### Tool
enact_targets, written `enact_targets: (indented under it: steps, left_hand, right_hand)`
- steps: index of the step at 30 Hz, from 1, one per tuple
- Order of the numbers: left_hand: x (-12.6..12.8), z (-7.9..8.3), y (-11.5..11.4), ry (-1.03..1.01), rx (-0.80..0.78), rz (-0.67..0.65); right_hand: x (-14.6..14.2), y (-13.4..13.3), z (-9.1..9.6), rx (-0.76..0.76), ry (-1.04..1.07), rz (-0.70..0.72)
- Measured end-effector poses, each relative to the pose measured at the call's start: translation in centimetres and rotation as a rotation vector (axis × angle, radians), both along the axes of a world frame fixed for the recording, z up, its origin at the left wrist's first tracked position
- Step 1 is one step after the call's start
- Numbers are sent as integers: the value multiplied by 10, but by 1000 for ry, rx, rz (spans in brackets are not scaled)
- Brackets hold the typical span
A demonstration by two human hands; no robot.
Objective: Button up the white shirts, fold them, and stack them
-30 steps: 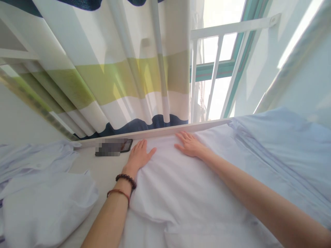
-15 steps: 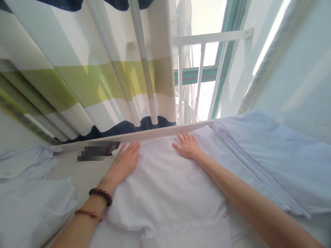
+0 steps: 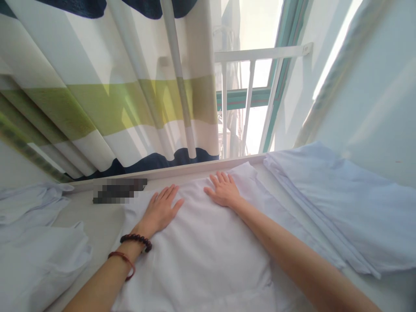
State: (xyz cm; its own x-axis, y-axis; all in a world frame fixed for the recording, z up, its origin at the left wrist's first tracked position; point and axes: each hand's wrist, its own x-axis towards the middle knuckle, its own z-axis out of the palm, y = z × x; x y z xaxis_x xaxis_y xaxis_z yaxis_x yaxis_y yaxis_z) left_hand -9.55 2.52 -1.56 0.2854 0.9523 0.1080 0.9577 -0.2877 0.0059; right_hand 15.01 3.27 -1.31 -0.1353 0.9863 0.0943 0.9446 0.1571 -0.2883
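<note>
Landmark: I'm placing everything off the white ledge that runs along the far edge of the surface.
White cloth: it's spread flat right up against the ledge, with its far corner almost touching it, and it runs from there back toward you.
Your left hand: palm down on the cloth's left part, a little short of the ledge. The fingers are straight and loosely spread, so it's gripping nothing, just pressing flat.
Your right hand: same deal, flat and unclenched on the cloth. It's closer to the ledge than the left one, and its fingertips point at it.
Hands vs each other: side by side on the cloth and not touching.
Wrist stuff: there's a dark bead bracelet and a red cord on your left wrist, on the near side of the hand from the ledge.
Dark object: it lies right below the ledge's left stretch, just off the cloth. It's blurred out, so I can't tell what it is.
Pale blue fabric: folded in layers, starting at the ledge's right end and running toward you.
Crumpled white pile: near the ledge's left end and down from it, well apart from your hands.
Striped curtain: hangs just behind the ledge, with its dark hem at ledge level.
White railing: beyond the ledge, in the bright window gap.
</note>
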Motion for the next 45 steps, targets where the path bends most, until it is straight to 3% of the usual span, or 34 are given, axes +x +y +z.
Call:
enact_targets:
  steps: [4, 8, 12, 15, 18, 21, 26, 31, 36, 42, 45]
  left_hand:
    - [-25, 2, -6, 42, 18, 16]
    - [-28, 15, -1, 114, -72, 55]
    - [7, 27, 5, 143, -87, 145]
    - [50, 28, 7, 119, -38, 121]
    - [86, 25, 11, 35, -17, 53]
    - [103, 19, 15, -41, -1, 3]
    - [98, 7, 20, -79, 64, -39]
    - [91, 7, 23, -102, 85, -77]
    - [90, 8, 24, -96, 76, -89]
    - [90, 7, 23, -96, 77, -89]
    - [90, 7, 23, -101, 79, -89]
  right_hand:
    - [-19, -2, 5, -2, 66, 74]
    - [2, 0, 22, 55, 227, 98]
    - [55, 2, 30, 106, 306, -204]
    - [88, 4, 27, 59, 365, -380]
    - [106, 7, 23, -13, 448, -419]
    - [111, 10, 27, -60, 572, -383]
    - [111, 13, 38, -149, 924, -292]
    - [105, 16, 31, -271, 1172, -308]
    - [104, 17, 27, -318, 1197, -350]
    - [112, 16, 31, -148, 1098, -426]
    - [114, 16, 31, -144, 1092, -427]
